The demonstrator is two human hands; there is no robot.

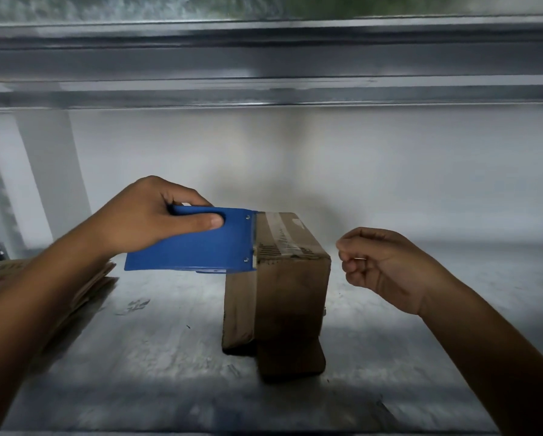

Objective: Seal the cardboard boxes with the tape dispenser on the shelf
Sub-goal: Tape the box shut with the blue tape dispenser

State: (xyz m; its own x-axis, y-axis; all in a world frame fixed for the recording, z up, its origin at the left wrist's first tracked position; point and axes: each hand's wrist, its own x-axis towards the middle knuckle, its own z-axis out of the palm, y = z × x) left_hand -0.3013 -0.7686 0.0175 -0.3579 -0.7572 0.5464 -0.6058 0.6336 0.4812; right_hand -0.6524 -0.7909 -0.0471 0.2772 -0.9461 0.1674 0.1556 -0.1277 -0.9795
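— Fingers (182,194) of our left hand (138,215) curl round the blue tape dispenser (197,247).
— Where do we hold it?
— Against the top left edge of the box (292,294), which stands on the shelf (138,357). Our right hand (386,265) is a loose fist near the box, apart from it.

Item: person, two arms in view.
- left hand (144,215): bare forearm (43,297) entering from 8 o'clock; short thumbnail (216,220).
- right hand (386,265): bare forearm entering from 4 o'clock.
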